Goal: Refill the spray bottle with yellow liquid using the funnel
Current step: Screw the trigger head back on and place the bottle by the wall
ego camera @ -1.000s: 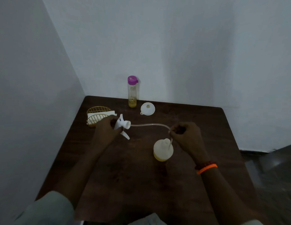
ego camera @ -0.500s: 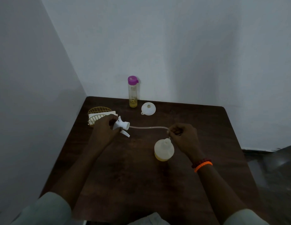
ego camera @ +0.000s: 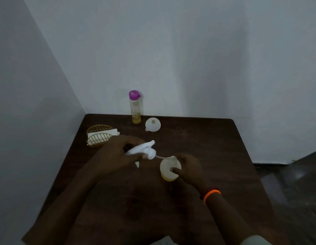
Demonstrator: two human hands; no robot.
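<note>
Near the middle of the frame, on the dark wooden table (ego camera: 197, 138), the left hand (ego camera: 116, 156) curls its fingers round the white spray head (ego camera: 145, 150), whose thin tube (ego camera: 161, 157) runs right into the neck of the spray bottle (ego camera: 169, 169). Just right of it, the right hand (ego camera: 189, 169) grips that bottle, thumb pressed on its near side and fingers wrapped behind, with a little yellow liquid showing at the bottom. Higher up, the white funnel (ego camera: 152, 124) lies beside a purple-capped bottle (ego camera: 135, 107) holding yellow liquid, and a gold wire basket (ego camera: 99, 137) with white napkins sits at the left edge of the table.
</note>
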